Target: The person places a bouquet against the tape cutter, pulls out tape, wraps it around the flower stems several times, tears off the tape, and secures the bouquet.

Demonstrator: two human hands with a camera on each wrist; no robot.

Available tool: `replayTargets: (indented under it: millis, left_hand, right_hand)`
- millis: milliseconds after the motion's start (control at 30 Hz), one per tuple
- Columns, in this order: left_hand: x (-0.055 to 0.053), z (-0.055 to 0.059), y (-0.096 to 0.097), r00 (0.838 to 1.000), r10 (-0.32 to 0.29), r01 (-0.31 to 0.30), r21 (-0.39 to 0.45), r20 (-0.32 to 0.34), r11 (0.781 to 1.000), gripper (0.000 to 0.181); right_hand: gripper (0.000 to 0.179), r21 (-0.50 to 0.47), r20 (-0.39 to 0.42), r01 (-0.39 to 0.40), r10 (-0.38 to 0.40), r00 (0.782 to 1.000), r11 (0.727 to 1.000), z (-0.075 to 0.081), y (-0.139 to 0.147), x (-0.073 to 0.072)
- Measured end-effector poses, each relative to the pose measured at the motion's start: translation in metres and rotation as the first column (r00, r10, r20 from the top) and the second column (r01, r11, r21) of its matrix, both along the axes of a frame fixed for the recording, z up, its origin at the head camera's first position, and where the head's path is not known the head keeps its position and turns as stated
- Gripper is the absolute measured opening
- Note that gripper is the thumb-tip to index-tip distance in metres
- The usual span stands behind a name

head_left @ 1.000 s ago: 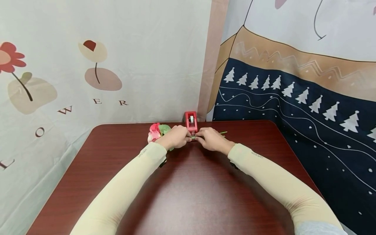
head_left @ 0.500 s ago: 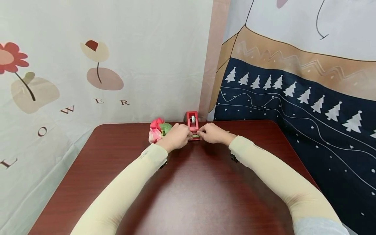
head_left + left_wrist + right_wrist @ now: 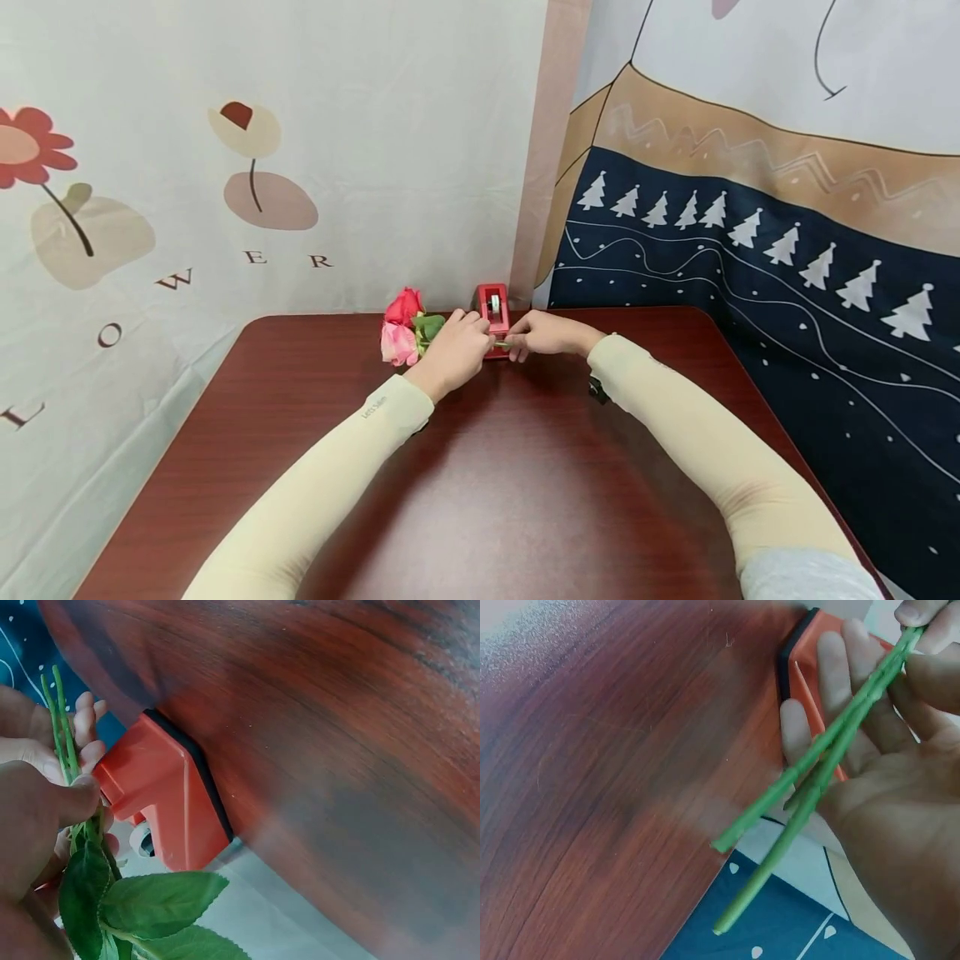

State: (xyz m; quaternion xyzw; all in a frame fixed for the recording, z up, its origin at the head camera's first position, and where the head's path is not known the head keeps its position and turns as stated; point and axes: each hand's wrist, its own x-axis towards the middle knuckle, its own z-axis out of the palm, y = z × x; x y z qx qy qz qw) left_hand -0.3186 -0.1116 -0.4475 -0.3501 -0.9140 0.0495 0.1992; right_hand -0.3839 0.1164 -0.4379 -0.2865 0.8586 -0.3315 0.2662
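Two roses, one red [image 3: 403,306] and one pink [image 3: 399,343], lie together to the left of my left hand [image 3: 454,348]. That hand pinches their green stems [image 3: 60,727] just beyond the leaves [image 3: 161,904]. My right hand [image 3: 553,333] pinches the stems farther along, between thumb and index, its other fingers [image 3: 832,675] extended behind them. Two cut stem ends stick out past the right palm in the right wrist view. Directly behind the stems stands a red tape dispenser [image 3: 492,304] with a black base; its roll [image 3: 142,838] shows partly in the left wrist view.
The dark red wooden table [image 3: 510,475] has its far edge just behind the dispenser. A pale printed curtain [image 3: 375,167] hangs behind, and a navy cloth with white trees [image 3: 675,258] hangs at the right.
The blooms have risen slightly and more of them shows. My left hand has moved a little up and right with the stems; the right hand has turned slightly and risen. The dispenser stays in place.
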Motion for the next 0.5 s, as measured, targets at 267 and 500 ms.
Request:
replayTargets:
  millis: [267, 500]
  left_hand:
    - [0.0005, -0.0036, 0.0007, 1.000, 0.012, -0.012, 0.006, -0.018, 1.000, 0.008]
    - [0.0005, -0.0034, 0.0027, 0.998, 0.067, -0.067, -0.015, 0.007, 0.998, 0.006]
  right_hand:
    - [0.029, 0.006, -0.025, -0.028, 0.028, 0.999, 1.000, 0.0020, 0.0013, 0.0008]
    - [0.025, 0.020, -0.125, -0.003, 0.005, 0.992, 1.000, -0.0031, -0.0010, 0.0020]
